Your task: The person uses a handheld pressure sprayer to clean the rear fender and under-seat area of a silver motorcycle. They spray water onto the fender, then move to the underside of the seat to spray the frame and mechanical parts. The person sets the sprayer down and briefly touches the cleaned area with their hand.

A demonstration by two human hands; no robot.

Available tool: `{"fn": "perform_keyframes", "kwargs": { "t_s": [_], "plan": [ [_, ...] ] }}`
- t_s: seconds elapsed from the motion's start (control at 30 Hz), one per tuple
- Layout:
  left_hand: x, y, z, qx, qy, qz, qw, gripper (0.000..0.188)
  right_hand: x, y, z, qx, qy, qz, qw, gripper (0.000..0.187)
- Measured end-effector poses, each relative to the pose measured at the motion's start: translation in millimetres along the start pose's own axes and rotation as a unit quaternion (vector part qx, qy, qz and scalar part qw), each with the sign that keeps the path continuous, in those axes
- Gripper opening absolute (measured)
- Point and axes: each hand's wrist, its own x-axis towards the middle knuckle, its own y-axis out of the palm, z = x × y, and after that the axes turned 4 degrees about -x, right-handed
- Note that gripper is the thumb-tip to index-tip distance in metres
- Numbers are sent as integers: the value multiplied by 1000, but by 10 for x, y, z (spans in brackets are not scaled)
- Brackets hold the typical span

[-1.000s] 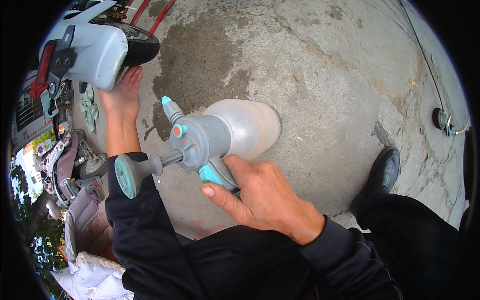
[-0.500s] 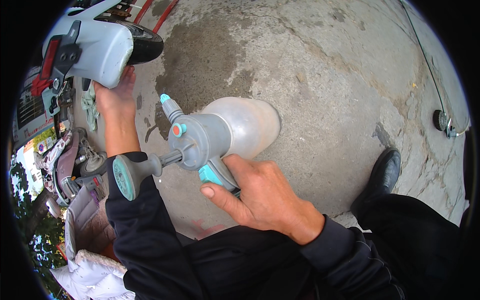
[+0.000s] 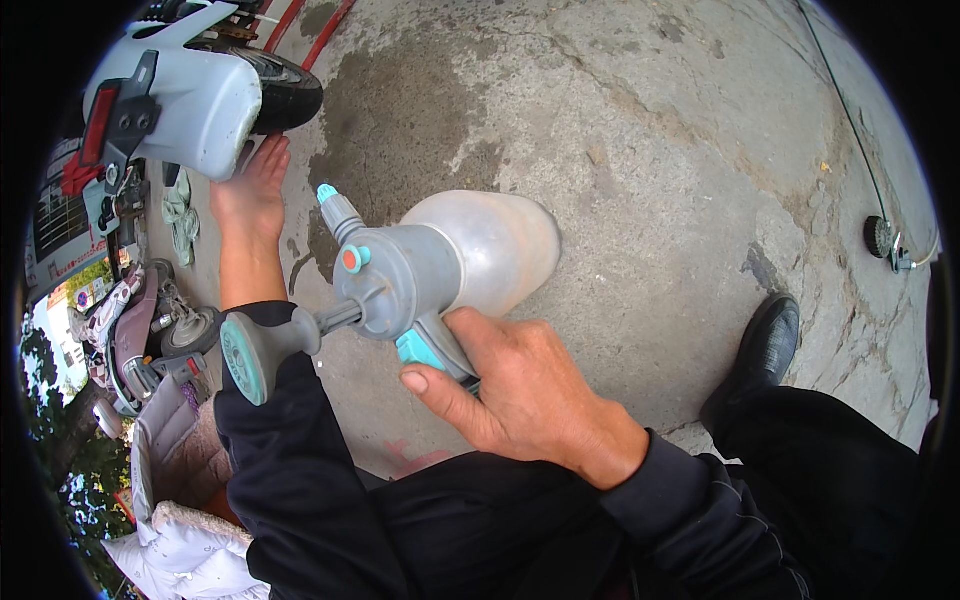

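Note:
My right hand (image 3: 545, 395) is closed round the grey handle of a pump spray bottle (image 3: 495, 245). The bottle has a translucent white tank, a grey head with a turquoise nozzle tip, a turquoise trigger and a grey pump knob, and it leans with the nozzle toward the upper left. My left hand (image 3: 255, 190) is stretched out, palm up with fingers extended, holding nothing. It lies just below the white rear mudguard (image 3: 205, 110) and near the black tyre (image 3: 290, 92) of a two-wheeler; the mudguard hides part of the thumb side.
A pale green cloth (image 3: 181, 215) hangs beside the two-wheeler. A maroon scooter (image 3: 135, 345) and a quilted white cover (image 3: 185, 545) with fleece lining are at the left. The concrete ground (image 3: 640, 200) has a wet patch (image 3: 390, 110). My black shoe (image 3: 770, 345) stands at right, near a hose fitting (image 3: 893, 250).
My left hand has shifted slightly right and away from the mudguard, with more of the palm showing. The spray bottle and my right hand are nearly unchanged.

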Motion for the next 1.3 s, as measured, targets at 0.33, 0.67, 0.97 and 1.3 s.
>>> {"fn": "perform_keyframes", "kwargs": {
  "t_s": [0.33, 0.67, 0.97, 1.3],
  "plan": [
    [-37, 47, -6, 4, 5, 7, 1000, 71, -9, -5, -3, 8, 1, -6, 1000, 50],
    [-40, 60, -10, 9, 3, 3, 1000, 70, -14, -3, -8, -2, -1, -4, 1000, 51],
    [-45, 62, -8, 12, 5, 4, 1000, 70, -14, 5, -14, 6, -5, -9, 1000, 52],
    [-39, 65, -8, 8, 6, -5, 1000, 68, -19, 2, -1, 9, -32, -28, 999, 49]
  ]
}}
